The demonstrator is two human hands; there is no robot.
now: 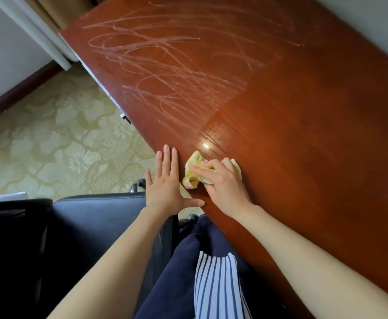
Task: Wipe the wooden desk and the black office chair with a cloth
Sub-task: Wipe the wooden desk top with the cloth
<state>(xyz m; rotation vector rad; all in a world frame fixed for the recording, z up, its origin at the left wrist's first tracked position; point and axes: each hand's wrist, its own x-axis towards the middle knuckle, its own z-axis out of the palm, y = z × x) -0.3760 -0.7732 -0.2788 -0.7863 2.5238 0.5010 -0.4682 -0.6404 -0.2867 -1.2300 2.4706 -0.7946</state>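
cloth (196, 173) near desk (291, 125) edge — right hand (222, 183) grips it.

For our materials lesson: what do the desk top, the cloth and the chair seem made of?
Desk top: glossy varnished wood or veneer, grain and glare visible. Cloth: soft yellow fabric, crumpled into folds. Chair: smooth black upholstery with slight sheen, probably leather or imitation.

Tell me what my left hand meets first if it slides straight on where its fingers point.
Nothing solid, it seems: the left hand points along the desk toward the pale streaks, and that way looks free in this view.
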